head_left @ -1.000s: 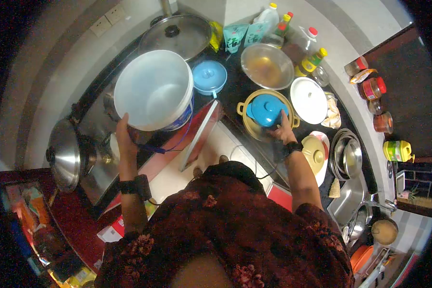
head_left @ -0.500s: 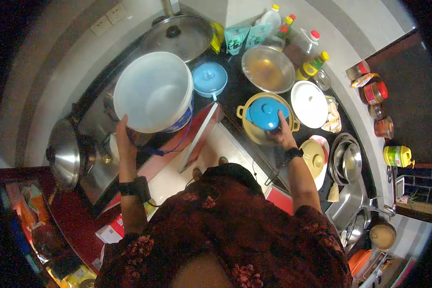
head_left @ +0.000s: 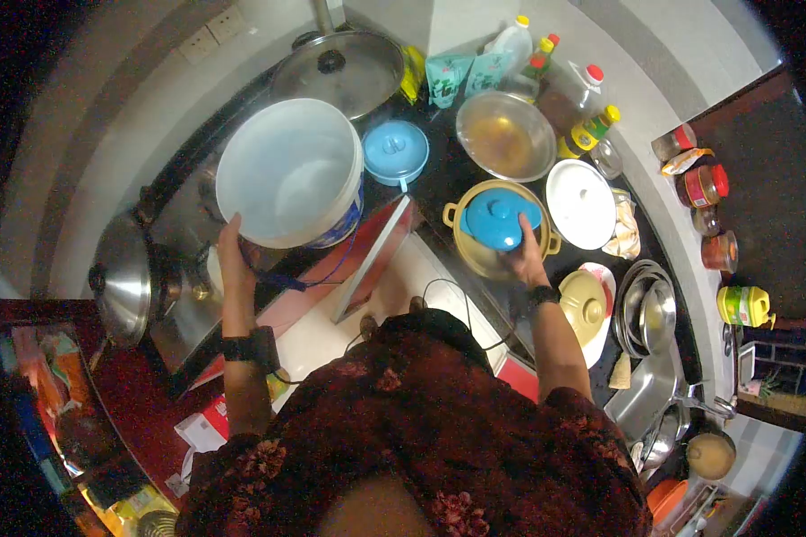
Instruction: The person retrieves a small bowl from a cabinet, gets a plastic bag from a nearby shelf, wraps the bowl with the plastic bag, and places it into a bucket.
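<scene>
A large white bucket [head_left: 287,174] stands tilted at the left, its inside showing no contents. My left hand [head_left: 234,259] grips the near side of its rim, thumb uppermost. My right hand [head_left: 527,255] holds a blue lidded bowl [head_left: 501,218] by its near right side, over the yellow two-handled pot [head_left: 480,254]. Whether the bowl rests in the pot is hard to tell. Another blue lidded bowl [head_left: 395,150] sits just right of the bucket. The fingers of my right hand under the blue bowl are hidden.
Behind the pot is a metal basin [head_left: 505,134] with brownish liquid. A white lid [head_left: 580,204] and a yellow lid [head_left: 584,309] lie to the right, near stacked metal bowls [head_left: 657,317]. An open cabinet door [head_left: 373,259] juts out below the counter.
The view has shifted slightly. The blue bowl in my right hand has turned a little over the yellow pot. My left hand keeps its place on the bucket.
</scene>
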